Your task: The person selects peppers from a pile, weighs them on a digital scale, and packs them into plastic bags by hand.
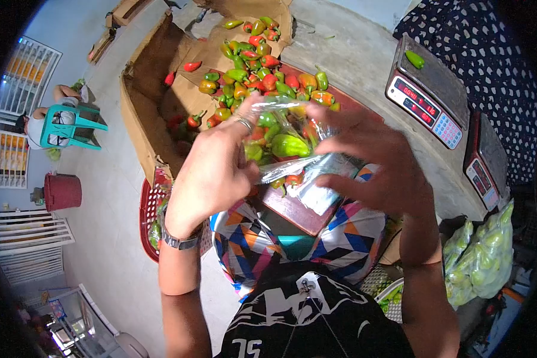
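Working with both hands at the middle of the frame, you've got a clear plastic bag spread between them, right over the brown desk, and a fat green pepper shows in its mouth! Your left hand, wristwatch below it, is clamped on the bag's near-left edge, thumb and fingers on the plastic. Over on the other side, your right hand is a blur, fingers and thumb curved apart around the bag's rim, and I can't tell whether they grip it. Beyond, toward the upper middle, it's a riot of red, green and orange peppers, spilling from the opened cardboard box onto the desk. Look upper right: one lone green pepper lies on the digital scale, its display glowing red, with a second scale just beside it. Lower right, a bulging bag of green produce; left of centre, a red basket; and at far left, a person sits on a teal chair.
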{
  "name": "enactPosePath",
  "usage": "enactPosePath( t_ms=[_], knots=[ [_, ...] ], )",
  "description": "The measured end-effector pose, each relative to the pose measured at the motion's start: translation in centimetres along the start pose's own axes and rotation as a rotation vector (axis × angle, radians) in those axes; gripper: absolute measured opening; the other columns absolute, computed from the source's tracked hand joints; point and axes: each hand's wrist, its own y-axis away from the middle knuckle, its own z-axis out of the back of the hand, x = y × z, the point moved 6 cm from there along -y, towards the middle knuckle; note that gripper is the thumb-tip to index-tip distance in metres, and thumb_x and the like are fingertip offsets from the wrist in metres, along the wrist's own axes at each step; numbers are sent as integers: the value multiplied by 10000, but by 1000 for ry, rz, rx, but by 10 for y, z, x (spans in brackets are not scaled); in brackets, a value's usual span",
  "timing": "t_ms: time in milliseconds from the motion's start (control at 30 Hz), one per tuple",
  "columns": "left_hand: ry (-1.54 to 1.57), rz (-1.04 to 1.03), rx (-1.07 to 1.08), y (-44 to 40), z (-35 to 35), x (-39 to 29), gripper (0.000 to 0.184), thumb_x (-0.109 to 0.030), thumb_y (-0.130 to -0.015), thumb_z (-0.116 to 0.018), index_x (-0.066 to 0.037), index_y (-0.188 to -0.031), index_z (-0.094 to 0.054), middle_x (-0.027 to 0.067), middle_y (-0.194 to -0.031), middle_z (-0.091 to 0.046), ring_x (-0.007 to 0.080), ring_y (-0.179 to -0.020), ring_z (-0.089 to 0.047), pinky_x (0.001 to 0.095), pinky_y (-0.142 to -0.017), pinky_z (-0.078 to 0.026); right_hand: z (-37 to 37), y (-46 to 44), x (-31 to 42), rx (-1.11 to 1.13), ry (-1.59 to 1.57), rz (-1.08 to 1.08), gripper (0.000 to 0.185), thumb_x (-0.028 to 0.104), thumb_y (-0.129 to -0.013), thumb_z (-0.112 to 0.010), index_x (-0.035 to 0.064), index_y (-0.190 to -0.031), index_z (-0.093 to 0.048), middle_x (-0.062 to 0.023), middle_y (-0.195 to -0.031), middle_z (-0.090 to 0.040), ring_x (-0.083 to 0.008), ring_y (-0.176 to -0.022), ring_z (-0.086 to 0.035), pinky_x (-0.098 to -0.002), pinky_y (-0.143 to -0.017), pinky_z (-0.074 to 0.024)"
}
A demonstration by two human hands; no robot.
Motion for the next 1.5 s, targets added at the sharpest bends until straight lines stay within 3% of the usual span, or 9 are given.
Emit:
enactPosePath(
  t_ms=[67, 167, 300, 433, 567, 767, 933, 1167, 1500],
  knots=[
    [26, -35, 29, 5, 0, -6, 836, 95, -666, -636, -59, -1479, -517, 142, -1002, -609, 136, -627, -529, 293, -611, -469, 12, 8, -55, -201, -448, -268, 240, 212, -879, -767, 27, -1029, -740, -115, -1289, -699, -189, -1132, -662, -337, -989, -490],
    [227, -63, -3, 9, 13, -12, 880, 137, -647, -577, -77, -1498, -516, 78, -1302, -693, 4, -664, -419, 217, -574, -384, 51, 32, -200, -512, 92, -563, 269, 294, -919, -727, 52, -1028, -763, -153, -1202, -731, -261, -1086, -694, -331, -943, -518],
    [95, -17, 76, 8, 20, -2, 881, 134, -647, -572, -67, -1502, -507, 76, -1505, -560, 21, -721, -457, 226, -607, -411, 111, 60, -373, -576, 946, -571, 571, 441, -880, -712, 152, -1365, -623, -219, -1369, -607, -369, -1309, -553, -442, -1106, -429],
    [115, 114, 81, 18, 33, -13, 918, 77, -640, -634, -128, -1523, -488, 92, -701, -543, 116, -550, -487, 292, -581, -477, 140, 75, -479, -148, 741, -980, 616, 442, -898, -691, 237, -1461, -549, -236, -1473, -528, -385, -1370, -507, -448, -1143, -410],
    [-18, 64, 93, 13, 31, -8, 908, 66, -648, -670, -69, -1522, -465, 143, -730, -596, 209, -560, -580, 325, -611, -501, 138, 76, -501, -153, 788, -975, 608, 443, -883, -724, 248, -1439, -571, -208, -1350, -636, -384, -1265, -599, -446, -1073, -464],
    [-75, -16, 54, 4, 24, -10, 799, -23, -708, -780, -12, -1458, -503, 177, -822, -658, 213, -669, -613, 348, -661, -517, 28, -19, -181, -251, -1485, -539, 510, 340, -1023, -568, -83, -1308, -562, -191, -1084, -699, -174, -755, -663, -252, -685, -571],
    [-113, -21, 38, 2, 10, 0, 810, -63, -751, -814, -37, -1494, -491, 209, -885, -680, 165, -693, -607, 327, -675, -522, -41, -44, -16, 430, -596, -590, 542, 273, -900, -775, -48, -1299, -598, -141, -950, -738, -151, -653, -659, -275, -565, -507],
    [-157, -1, -45, 16, 19, 11, 686, -133, -775, -811, -13, -1407, -573, 231, -754, -625, 163, -630, -606, 368, -618, -502, -49, -22, -5, -130, 349, 324, 607, 459, -813, -814, 29, -1172, -580, -135, -942, -655, -316, -928, -677, -418, -741, -543],
    [-328, -18, -200, 31, 45, 14, 575, -448, -809, -846, 51, -1077, -750, 146, -546, -573, 247, -486, -575, 390, -543, -481, -15, -37, 5, 0, 167, 260, 222, 170, -793, -806, 35, -909, -675, -120, -1048, -722, -318, -915, -687, -412, -776, -572]
  ],
)
